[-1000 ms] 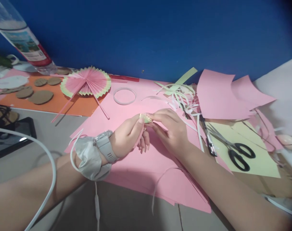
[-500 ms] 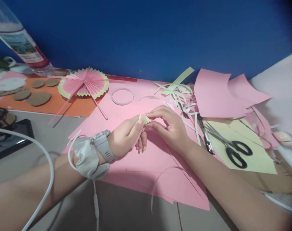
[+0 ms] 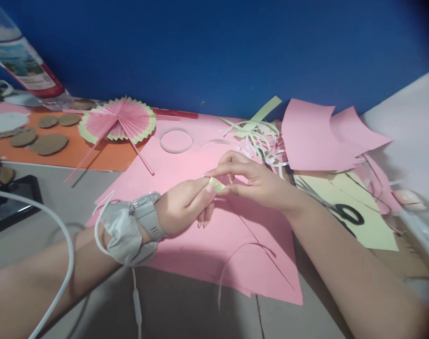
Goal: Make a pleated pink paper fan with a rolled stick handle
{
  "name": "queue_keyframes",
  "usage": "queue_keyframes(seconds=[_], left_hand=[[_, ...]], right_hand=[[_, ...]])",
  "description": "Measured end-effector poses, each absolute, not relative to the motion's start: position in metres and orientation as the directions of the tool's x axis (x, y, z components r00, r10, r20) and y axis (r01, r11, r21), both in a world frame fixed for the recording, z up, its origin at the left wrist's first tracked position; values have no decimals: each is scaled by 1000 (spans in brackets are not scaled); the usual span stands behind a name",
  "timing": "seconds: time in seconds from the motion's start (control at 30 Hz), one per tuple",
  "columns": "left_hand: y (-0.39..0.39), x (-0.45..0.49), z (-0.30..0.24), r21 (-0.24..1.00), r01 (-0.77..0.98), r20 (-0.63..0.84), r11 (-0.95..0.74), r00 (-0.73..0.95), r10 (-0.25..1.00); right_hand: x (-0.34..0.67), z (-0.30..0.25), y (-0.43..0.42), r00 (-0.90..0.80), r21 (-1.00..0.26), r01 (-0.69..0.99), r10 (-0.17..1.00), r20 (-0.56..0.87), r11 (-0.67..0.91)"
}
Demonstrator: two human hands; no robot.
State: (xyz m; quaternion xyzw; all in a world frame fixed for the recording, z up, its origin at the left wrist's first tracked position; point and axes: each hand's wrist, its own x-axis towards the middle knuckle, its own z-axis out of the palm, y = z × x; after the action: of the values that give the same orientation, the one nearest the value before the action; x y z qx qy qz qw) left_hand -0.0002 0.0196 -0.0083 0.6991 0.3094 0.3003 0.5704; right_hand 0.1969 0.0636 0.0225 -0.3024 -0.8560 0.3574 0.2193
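One small pleated yellow-green paper piece, held above the pink sheets, between your two hands. Your left hand is mostly closed, pinching it under the thumb, other fingers curled below. Your right hand is half open, thumb at the piece's right edge, forefinger reaching over its top; can't tell whether that's a real grip.

Below you: large overlapping pink paper sheets on a grey tabletop. A thin pale round ring lies on the pink, beyond your left hand. On your wrist: grey strap watch, pale grey fabric scrunchie; a white cable loops across that forearm.

Far left: round pink-and-yellow pleated paper fan with two pink sticks, partly over an orange sheet, near flat brown cardboard discs. Clear labelled plastic bottle behind.

Right side: tangled thin paper strips, then black-handled metal scissors, partly behind your forearm, on a pale yellow sheet.
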Motion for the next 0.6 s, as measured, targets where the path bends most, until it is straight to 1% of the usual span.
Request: queue_keyframes(seconds=[0.13, 0.27, 0.33, 0.4, 0.47, 0.53, 0.6], left_hand=[[22, 1, -9, 999, -31, 4, 22, 660, 751], [25, 0, -11, 994, -62, -16, 85, 710, 704], [26, 0, -11, 992, -91, -3, 91, 689, 725], [27, 0, -9, 992, -124, 53, 26, 590, 805], [27, 0, -7, 993, -69, 113, -92, 438, 892], [28, -1, -6, 974, 92, 173, -208, 294, 940], [30, -2, -7, 917, 261, 252, -301, 205, 946]], right_hand=[[197, 22, 63, -702, -744, 335, 680, 213, 579], [195, 25, 61, -686, -756, 320, 690, 231, 572], [196, 26, 62, -678, -764, 312, 696, 238, 565], [196, 25, 63, -636, -772, 315, 726, 261, 553], [197, 22, 64, -567, -783, 330, 774, 282, 527], [197, 17, 65, -492, -785, 349, 813, 312, 512], [196, 13, 65, -437, -768, 365, 825, 358, 527]])
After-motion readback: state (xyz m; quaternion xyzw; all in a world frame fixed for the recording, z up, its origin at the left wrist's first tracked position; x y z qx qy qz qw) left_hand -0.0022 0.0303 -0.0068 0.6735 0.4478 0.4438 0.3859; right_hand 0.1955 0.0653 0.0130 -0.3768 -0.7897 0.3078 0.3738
